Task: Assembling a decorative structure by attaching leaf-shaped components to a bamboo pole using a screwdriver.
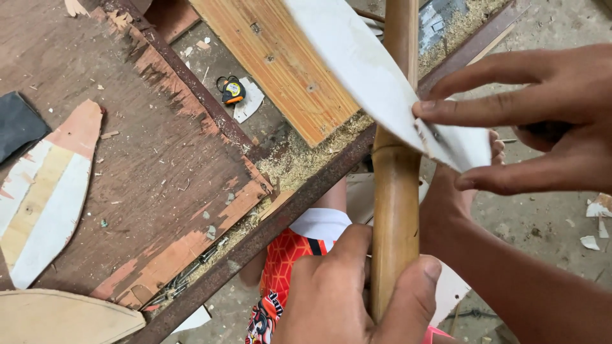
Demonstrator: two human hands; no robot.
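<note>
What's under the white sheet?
Under the white sheet the bamboo pole passes, gripped low by the left hand. The right hand pinches the sheet's corner. The stretch of pole directly beneath the sheet is covered.

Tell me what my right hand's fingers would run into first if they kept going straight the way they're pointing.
The right hand points leftward, fingertips already on the white curved panel. Past that comes the bamboo pole, which the left hand grips lower down, though depth is hard to judge.
</note>
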